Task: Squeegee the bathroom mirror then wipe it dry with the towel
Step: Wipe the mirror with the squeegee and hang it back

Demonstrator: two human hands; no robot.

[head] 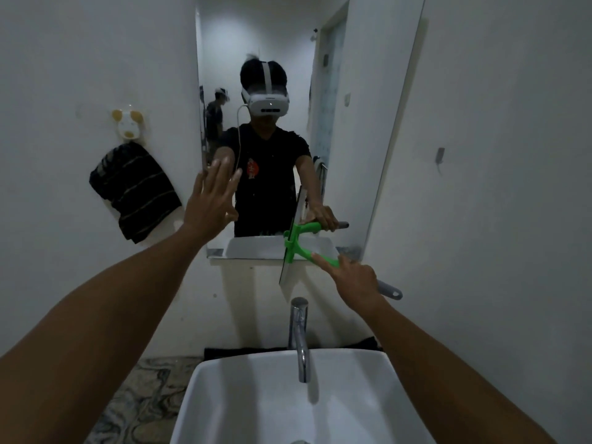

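Here I am gripping the green squeegee (299, 248) in my right hand (358, 283), its blade lying upright against the mirror (282, 59) at the bottom edge, while my left hand (211, 200) is spreading flat near the glass; the striped towel (134, 193) is hanging on the wall to the left.

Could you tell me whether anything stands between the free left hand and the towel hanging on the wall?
Nothing visible does. The left hand is raised, open, at the mirror's left edge, and the dark striped towel hangs from a hook to its left with only bare wall between them. The right hand holds the green squeegee.
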